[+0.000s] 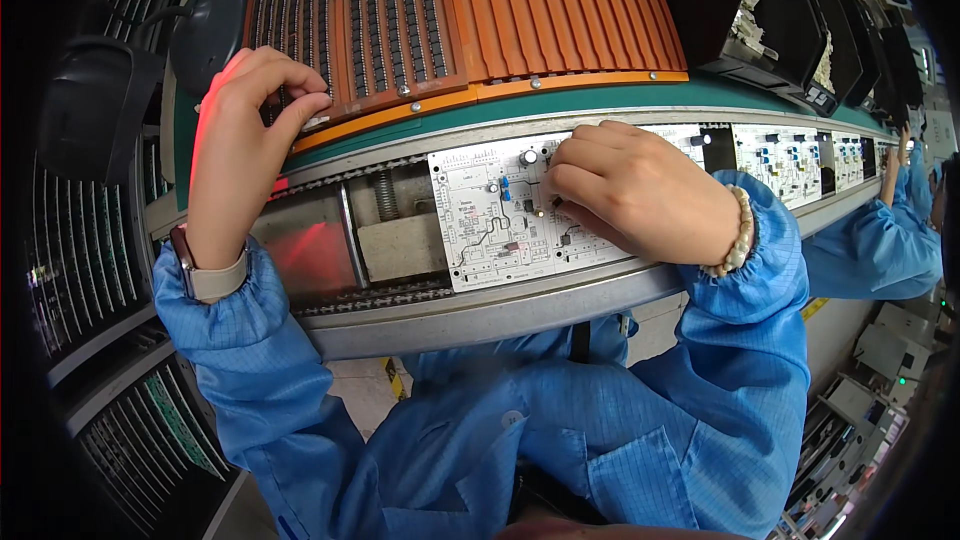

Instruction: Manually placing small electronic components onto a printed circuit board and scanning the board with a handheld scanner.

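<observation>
My left hand (262, 98) is at the near left corner of an orange tray (458, 50) holding rows of small black components (400, 15). Its thumb and forefinger are pinched together; whatever is between them is too small to make out. A small whitish piece (316, 123) lies just below the thumb. Over a white circuit board (465, 225) on the conveyor, my right hand (635, 188) has its fingers curled down close to the surface. Its fingertips are partly hidden, by a small dark part. The board carries capacitors (529, 157) and blue components (506, 188).
A ribbed orange tray (565, 15) adjoins on the right, with black bins (770, 30) beyond. Metal conveyor rails (480, 312) run along both board edges. More white boards (780, 155) follow rightward, where another person's blue sleeve (880, 240) shows. Racks (95, 210) stand left.
</observation>
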Demonstrator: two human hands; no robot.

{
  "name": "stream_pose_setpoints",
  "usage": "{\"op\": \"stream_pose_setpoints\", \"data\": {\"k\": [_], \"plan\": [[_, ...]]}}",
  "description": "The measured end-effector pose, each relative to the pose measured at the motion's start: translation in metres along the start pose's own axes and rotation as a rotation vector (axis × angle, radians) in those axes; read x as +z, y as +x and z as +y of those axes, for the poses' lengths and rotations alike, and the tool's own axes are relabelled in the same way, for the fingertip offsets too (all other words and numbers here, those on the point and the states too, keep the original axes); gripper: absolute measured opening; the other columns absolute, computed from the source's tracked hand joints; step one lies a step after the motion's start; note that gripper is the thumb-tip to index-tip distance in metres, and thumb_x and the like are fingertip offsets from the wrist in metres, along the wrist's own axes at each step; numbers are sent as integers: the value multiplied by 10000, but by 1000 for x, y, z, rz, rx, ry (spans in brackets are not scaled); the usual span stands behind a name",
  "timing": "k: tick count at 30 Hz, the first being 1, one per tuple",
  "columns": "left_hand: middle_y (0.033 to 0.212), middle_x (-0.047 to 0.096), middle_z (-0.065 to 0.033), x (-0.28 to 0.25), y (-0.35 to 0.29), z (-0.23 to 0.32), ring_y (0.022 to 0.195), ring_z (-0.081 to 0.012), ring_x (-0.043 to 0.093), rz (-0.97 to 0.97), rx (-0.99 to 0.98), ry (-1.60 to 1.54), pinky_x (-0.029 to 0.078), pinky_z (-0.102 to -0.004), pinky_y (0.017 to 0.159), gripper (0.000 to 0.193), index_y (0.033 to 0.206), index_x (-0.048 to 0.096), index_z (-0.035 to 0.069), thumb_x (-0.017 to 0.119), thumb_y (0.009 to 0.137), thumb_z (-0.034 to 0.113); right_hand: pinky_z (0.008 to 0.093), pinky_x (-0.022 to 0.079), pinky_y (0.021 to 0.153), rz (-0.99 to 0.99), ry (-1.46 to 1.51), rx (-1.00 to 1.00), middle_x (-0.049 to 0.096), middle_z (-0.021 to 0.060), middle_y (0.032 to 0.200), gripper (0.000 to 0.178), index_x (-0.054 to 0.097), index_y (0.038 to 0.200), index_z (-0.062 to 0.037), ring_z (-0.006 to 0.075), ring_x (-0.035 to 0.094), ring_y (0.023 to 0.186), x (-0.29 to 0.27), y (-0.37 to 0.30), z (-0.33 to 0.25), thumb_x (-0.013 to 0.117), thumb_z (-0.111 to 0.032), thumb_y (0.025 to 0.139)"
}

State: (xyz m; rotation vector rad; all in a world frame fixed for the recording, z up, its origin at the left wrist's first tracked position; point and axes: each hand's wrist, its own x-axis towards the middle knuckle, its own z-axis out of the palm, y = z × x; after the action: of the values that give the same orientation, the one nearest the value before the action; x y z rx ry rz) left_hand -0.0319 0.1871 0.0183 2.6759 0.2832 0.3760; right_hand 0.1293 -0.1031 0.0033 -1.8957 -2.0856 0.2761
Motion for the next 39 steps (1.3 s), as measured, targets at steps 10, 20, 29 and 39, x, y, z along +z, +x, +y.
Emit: {"op": "stream_pose_setpoints", "data": {"k": [10,20,29,39], "plan": [[832,604,-81,-4,0,3,803,-223,562,-4,48,37,449,-331,747,110,865,638,-26,717,819,36,397,525,844,5,8,29,639,129,958,245,645,961,-17,312,635,932,-2,-2,2,748,-80,748],[894,569,-72,31,-28,59,885,-261,550,-65,333,19,407,-378,800,174,878,580,48,720,775,33,399,523,814,-54,78,135,662,104,955,261,667,962,-57,308,645,923,-9,-4,9,798,-155,759],[950,557,-89,54,-41,66,936,-283,531,-235,366,-32,391,-399,854,250,951,584,48,749,764,62,401,541,799,-41,132,62,671,96,926,221,682,919,-37,304,655,891,2,-3,10,793,-157,770],[974,554,-99,57,-42,65,968,-295,536,-277,310,-126,398,-402,893,238,964,573,37,724,780,40,406,545,780,-1,261,79,655,128,931,232,638,999,-35,323,659,878,-6,-5,11,746,-57,795]]}}
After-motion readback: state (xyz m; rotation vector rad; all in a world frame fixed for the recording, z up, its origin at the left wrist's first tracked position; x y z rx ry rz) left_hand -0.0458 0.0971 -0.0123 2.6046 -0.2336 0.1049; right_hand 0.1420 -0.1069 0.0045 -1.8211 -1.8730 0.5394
